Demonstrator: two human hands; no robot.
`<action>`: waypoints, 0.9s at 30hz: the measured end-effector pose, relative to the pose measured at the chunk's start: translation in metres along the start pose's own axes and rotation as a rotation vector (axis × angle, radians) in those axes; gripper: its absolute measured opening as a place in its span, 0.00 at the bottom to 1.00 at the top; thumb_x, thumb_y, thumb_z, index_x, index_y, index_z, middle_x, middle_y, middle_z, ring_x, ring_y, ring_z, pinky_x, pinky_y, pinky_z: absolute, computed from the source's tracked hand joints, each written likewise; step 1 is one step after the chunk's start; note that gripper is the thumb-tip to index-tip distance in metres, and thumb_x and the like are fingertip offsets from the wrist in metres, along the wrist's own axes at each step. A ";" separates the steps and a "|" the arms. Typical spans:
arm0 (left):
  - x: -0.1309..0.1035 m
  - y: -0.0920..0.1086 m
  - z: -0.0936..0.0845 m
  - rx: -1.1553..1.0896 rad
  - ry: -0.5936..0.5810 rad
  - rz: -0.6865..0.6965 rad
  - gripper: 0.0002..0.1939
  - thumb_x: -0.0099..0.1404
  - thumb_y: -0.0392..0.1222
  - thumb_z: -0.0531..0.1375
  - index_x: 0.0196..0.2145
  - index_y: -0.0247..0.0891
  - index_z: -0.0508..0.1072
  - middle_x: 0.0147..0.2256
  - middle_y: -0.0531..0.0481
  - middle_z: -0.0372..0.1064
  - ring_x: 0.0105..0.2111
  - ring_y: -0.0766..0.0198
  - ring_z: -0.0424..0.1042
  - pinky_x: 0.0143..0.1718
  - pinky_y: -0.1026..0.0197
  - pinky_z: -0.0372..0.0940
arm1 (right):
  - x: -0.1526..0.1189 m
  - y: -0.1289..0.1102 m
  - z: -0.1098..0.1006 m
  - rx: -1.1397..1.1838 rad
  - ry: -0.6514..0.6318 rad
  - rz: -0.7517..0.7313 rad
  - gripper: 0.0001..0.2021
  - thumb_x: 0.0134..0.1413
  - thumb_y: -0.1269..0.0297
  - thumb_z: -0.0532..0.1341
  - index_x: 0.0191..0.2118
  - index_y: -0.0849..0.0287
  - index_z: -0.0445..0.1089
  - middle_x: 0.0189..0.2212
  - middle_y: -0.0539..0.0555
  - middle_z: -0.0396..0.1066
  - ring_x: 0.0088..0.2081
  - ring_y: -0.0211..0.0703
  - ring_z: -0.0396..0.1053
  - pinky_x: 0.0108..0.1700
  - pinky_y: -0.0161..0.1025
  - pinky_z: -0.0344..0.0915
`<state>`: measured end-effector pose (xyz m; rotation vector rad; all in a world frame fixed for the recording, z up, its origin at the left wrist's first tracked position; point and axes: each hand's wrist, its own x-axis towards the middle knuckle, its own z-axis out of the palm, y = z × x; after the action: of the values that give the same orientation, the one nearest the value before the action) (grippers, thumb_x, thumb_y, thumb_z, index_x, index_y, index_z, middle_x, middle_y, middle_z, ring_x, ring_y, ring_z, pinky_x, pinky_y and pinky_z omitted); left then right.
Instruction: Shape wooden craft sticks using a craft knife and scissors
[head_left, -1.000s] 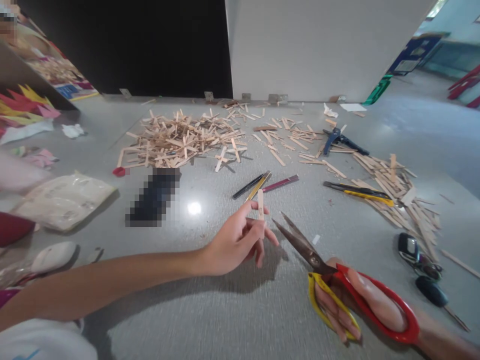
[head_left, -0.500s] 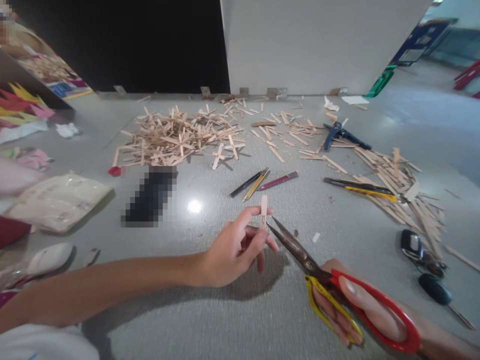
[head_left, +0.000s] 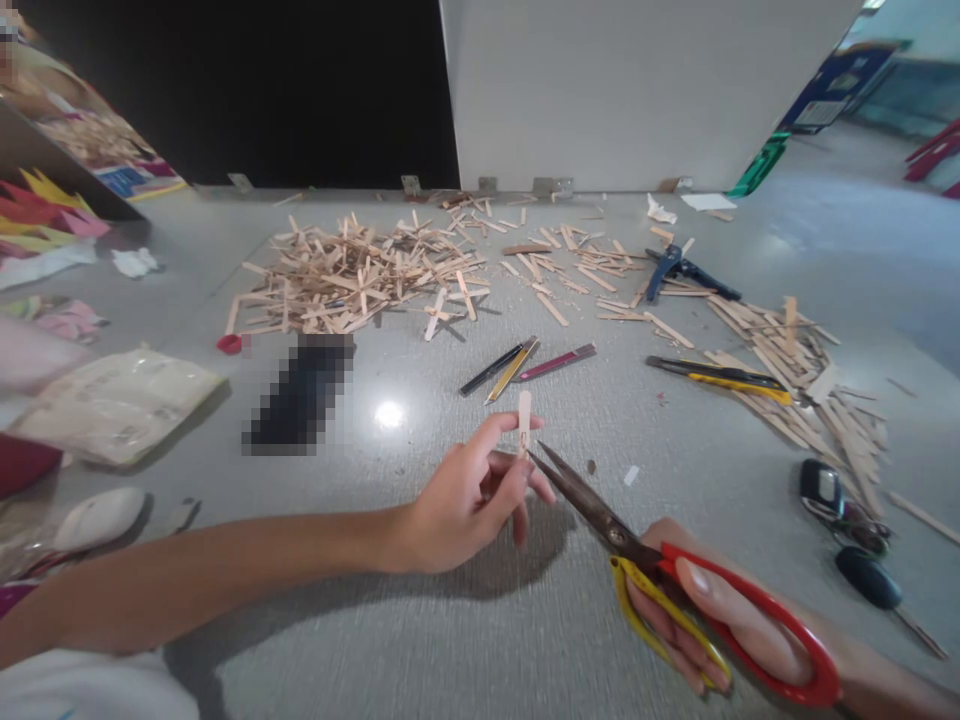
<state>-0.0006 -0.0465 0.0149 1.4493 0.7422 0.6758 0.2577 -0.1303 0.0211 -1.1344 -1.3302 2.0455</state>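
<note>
Between the thumb and fingers of my left hand (head_left: 480, 490) a short wooden craft stick (head_left: 525, 410) stands upright, with small dark marks near its lower part. My right hand (head_left: 720, 600) grips scissors (head_left: 616, 535) by their red and yellow handles. The blades are slightly parted, and their tips point at the stick's lower part, close by my left fingertips. Whether a blade touches the wood I cannot tell. Just beyond my left hand lie a black pencil (head_left: 491, 369), a yellow pencil (head_left: 513, 369) and a dark red pencil (head_left: 557, 362).
A heap of wooden sticks (head_left: 360, 270) lies at the back left, more sticks (head_left: 780, 350) at the right with a yellow cutter (head_left: 720, 378) and blue-handled pliers (head_left: 682, 268). Keys (head_left: 870, 575) lie at far right, a plastic packet (head_left: 120, 405) at left. An upright panel (head_left: 600, 90) borders the back.
The scissor blades have closed a little, their upper tip dropping slightly. The stick in my left hand has shifted very slightly left. Everything else stays put.
</note>
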 end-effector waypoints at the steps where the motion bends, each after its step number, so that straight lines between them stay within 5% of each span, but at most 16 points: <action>1: 0.000 -0.001 0.000 -0.006 0.000 0.003 0.22 0.81 0.54 0.54 0.62 0.37 0.59 0.35 0.46 0.81 0.19 0.68 0.75 0.17 0.69 0.59 | 0.000 0.001 0.000 0.010 0.002 -0.002 0.38 0.59 0.20 0.52 0.24 0.55 0.62 0.15 0.44 0.57 0.12 0.30 0.52 0.16 0.28 0.56; 17: -0.002 -0.002 0.000 0.033 -0.014 -0.004 0.21 0.81 0.53 0.53 0.62 0.37 0.60 0.38 0.42 0.82 0.20 0.67 0.76 0.17 0.70 0.59 | -0.001 0.002 0.000 0.034 0.003 -0.038 0.37 0.61 0.21 0.52 0.25 0.55 0.63 0.14 0.42 0.54 0.11 0.30 0.49 0.15 0.28 0.54; 27: -0.002 -0.010 -0.003 0.214 -0.032 0.158 0.22 0.82 0.47 0.52 0.65 0.32 0.63 0.31 0.47 0.78 0.19 0.69 0.73 0.20 0.70 0.63 | 0.001 0.010 -0.006 0.138 -0.042 0.157 0.40 0.59 0.18 0.48 0.19 0.52 0.57 0.06 0.43 0.53 0.07 0.32 0.49 0.10 0.29 0.52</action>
<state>-0.0045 -0.0465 0.0052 1.7241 0.6958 0.7078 0.2630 -0.1305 0.0104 -1.1723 -1.1298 2.2471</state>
